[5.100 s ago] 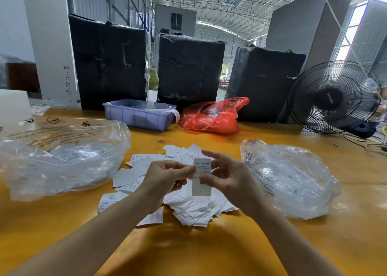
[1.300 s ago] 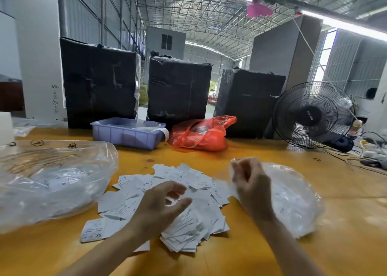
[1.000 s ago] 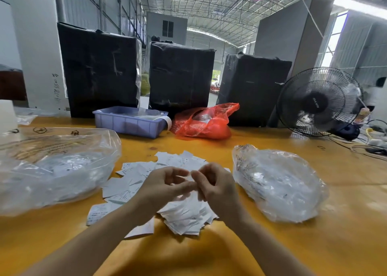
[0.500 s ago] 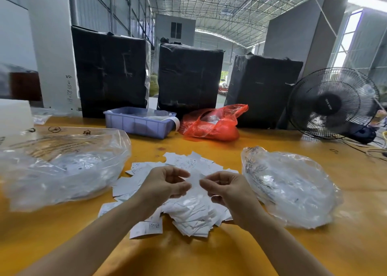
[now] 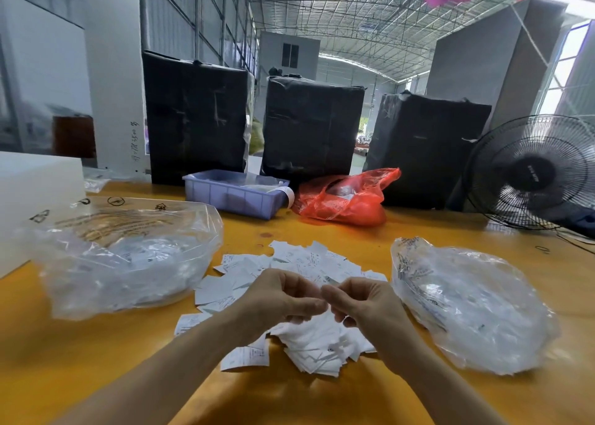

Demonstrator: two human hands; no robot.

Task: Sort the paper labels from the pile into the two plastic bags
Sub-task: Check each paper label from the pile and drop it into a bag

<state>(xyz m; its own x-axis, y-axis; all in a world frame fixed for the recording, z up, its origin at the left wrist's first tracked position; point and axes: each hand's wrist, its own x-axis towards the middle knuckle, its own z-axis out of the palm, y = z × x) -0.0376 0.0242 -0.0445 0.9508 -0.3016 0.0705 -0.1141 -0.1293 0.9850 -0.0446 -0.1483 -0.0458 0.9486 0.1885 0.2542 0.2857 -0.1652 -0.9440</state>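
Over the middle of the yellow table, the person's left hand and right hand meet above the pile of paper labels. Both hands have their fingers curled inward, with the fingertips of the two hands touching or nearly touching. Whether a label is pinched between them cannot be told, since the fingers hide the spot where they meet.

The pile spreads loosely across the table under and beyond the hands, white slips overlapping at all angles, with one printed label lying at its near left edge. To the left of the pile lies the large clear plastic bag, its mouth facing the pile and white labels showing through its film. To the right lies the smaller clear plastic bag, crumpled, also with slips visible inside. Both bags lie just beside the pile.

Farther back on the table stand a lilac plastic bin and, just to its right, a red plastic bag. Behind them rise three tall bundles wrapped in black film. A black table fan stands at the far right, and a white box sits at the left edge.
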